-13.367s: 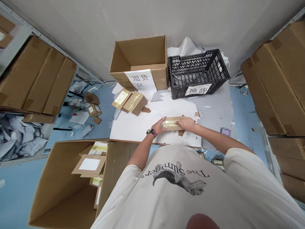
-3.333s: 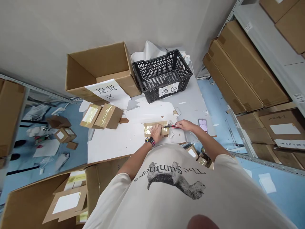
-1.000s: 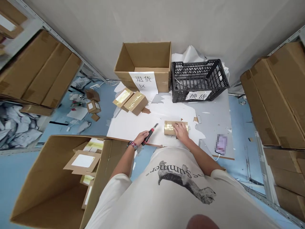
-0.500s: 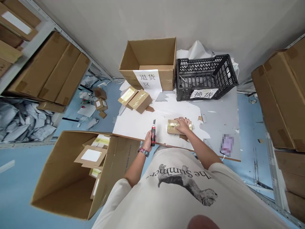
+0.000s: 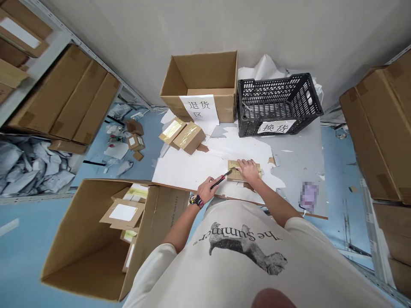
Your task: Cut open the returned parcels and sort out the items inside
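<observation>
A small taped cardboard box [image 5: 235,175] lies near the front edge of the white-covered table [image 5: 180,169]. My right hand [image 5: 248,171] rests on top of its right part, fingers bent over it and pressing it down. My left hand [image 5: 207,189] is wrapped round a red and black utility knife [image 5: 218,182], whose tip reaches the left part of the box. Whether the blade is in the tape is too small to tell. Two more taped boxes [image 5: 192,137] sit side by side at the table's left.
At the back stand an open carton [image 5: 226,107] with a paper sign and a black plastic crate [image 5: 279,111]. A purple blurred object [image 5: 309,196] lies at the right. A big open carton [image 5: 73,256] holding small boxes is at the lower left, and loaded shelves flank the table.
My left hand has moved right and turned the knife from upright to slanting, bringing its tip to the box. My right hand and the box have shifted slightly.
</observation>
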`<state>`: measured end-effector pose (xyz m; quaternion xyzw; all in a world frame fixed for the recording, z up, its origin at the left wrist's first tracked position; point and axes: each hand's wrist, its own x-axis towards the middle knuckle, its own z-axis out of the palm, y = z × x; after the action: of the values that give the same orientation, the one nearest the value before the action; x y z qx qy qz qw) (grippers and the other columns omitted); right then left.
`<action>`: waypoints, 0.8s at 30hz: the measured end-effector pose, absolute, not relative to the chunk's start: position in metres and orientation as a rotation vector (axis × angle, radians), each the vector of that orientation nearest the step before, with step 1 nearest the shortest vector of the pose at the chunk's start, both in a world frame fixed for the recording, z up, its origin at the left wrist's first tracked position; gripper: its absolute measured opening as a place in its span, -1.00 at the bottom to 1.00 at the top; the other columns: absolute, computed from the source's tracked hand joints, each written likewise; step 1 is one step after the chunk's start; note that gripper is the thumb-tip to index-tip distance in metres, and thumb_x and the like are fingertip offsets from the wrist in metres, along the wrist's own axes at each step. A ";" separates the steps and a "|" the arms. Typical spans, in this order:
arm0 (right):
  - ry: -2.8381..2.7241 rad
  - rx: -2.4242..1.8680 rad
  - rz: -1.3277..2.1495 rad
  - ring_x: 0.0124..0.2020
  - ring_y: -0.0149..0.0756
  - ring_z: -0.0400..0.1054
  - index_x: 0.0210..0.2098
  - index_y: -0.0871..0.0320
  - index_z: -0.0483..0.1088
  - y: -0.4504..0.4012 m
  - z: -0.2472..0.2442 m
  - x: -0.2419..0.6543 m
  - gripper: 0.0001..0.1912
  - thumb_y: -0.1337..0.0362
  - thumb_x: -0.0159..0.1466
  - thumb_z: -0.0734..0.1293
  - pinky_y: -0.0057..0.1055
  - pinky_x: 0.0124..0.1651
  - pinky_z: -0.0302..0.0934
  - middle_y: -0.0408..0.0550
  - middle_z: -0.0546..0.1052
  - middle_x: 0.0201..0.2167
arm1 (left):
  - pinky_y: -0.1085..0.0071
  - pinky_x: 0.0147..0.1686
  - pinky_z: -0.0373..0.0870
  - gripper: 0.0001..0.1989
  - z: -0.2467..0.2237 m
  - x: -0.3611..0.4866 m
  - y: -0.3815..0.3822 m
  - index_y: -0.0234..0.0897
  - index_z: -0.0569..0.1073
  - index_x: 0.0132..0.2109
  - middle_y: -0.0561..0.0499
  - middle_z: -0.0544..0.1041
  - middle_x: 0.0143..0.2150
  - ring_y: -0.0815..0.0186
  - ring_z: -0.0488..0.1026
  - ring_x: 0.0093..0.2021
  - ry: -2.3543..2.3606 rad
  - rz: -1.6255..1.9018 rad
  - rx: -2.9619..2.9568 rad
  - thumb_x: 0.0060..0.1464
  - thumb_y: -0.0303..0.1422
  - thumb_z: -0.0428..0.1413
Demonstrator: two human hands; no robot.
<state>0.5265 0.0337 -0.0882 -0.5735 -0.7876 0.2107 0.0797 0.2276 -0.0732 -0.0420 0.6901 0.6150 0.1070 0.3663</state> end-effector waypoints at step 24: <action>-2.431 -1.718 0.516 0.41 0.21 0.32 0.59 0.06 0.35 0.015 -0.065 0.518 -0.38 -0.01 0.64 0.24 0.23 0.68 -0.19 0.20 0.57 0.40 | 0.08 0.21 0.47 -0.32 -0.107 0.186 -0.006 -0.08 0.30 0.68 -0.27 0.47 0.16 -0.10 0.51 0.16 1.955 0.256 1.600 0.51 -0.27 0.02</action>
<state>0.5183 0.0145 -0.0655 -0.5675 -0.8032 0.1705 0.0602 0.1865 -0.0063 -0.1070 0.6019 0.7351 0.0963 0.2968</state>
